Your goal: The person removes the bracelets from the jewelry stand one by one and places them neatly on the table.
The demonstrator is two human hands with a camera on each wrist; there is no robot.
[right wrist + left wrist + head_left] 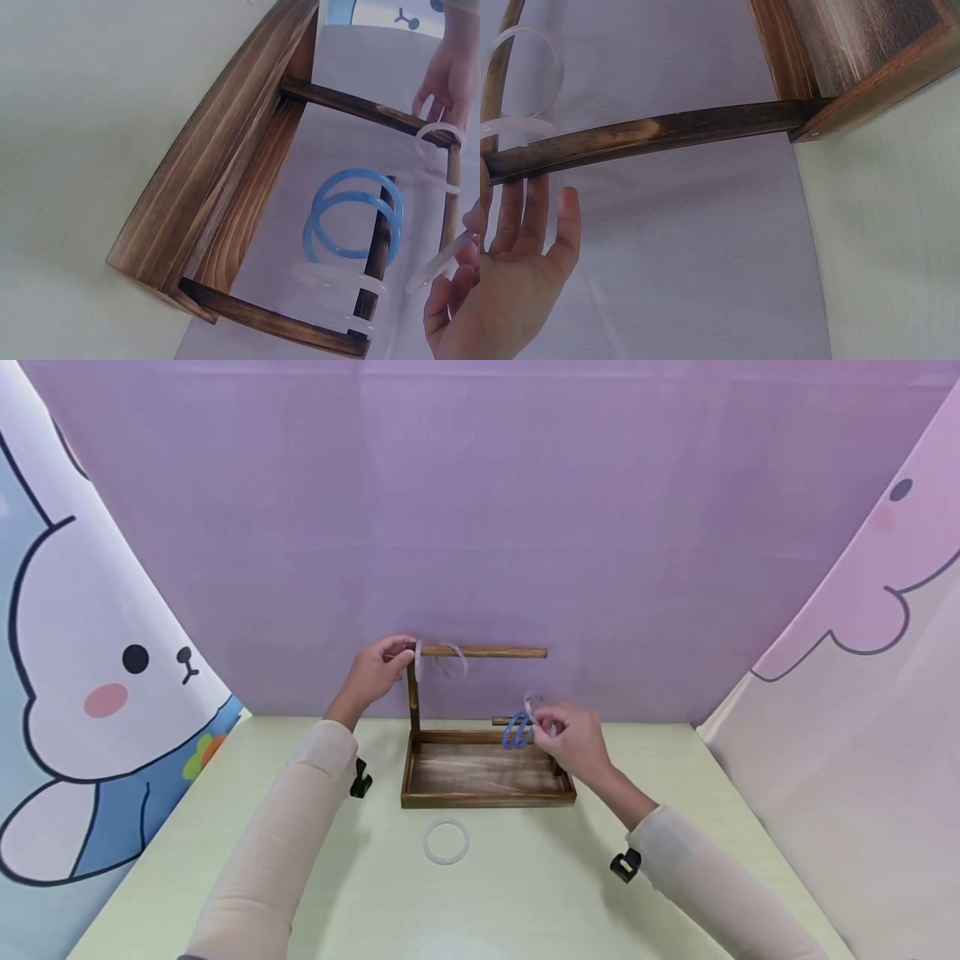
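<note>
Clear bangle (pixel 441 262), pinched by the right hand (pixel 576 739), is near blue bangles (pixel 346 197); left hand (pixel 375 670) grips the rack (pixel 502 652).

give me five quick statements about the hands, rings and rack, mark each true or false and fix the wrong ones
1. Two blue rings hang on the lower bar. True.
2. The right hand is empty. False: its fingers hold a pale ring.
3. A loose ring lies on the table in front of the tray. True.
4. The left hand lies flat on the table. False: it holds the upright post near its top.
5. Pale rings hang on the upper bar. True.
</note>
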